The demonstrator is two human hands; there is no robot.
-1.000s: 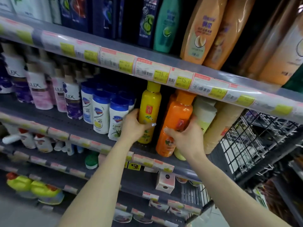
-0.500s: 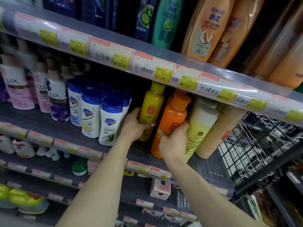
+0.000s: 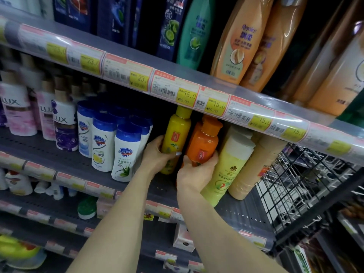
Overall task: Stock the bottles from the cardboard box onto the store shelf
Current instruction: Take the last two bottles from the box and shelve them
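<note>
A yellow bottle (image 3: 176, 134) stands upright on the grey middle shelf (image 3: 236, 215), and my left hand (image 3: 157, 154) is wrapped around its lower half. Right beside it stands an orange bottle (image 3: 204, 140), leaning slightly left, with my right hand (image 3: 195, 174) gripping its lower part from the front. A narrow dark gap separates the two bottles. The cardboard box is out of view.
A pale yellow bottle (image 3: 230, 168) and a tan bottle (image 3: 254, 170) stand right of the orange one. White Safeguard bottles (image 3: 126, 152) and Lux bottles (image 3: 63, 125) fill the left. The upper shelf edge with price tags (image 3: 187, 95) hangs low. A black wire rack (image 3: 295, 184) borders the right.
Both hands have kept their grip. The orange bottle has slid left and back, closer to the yellow one. The camera has moved nearer and slightly right.
</note>
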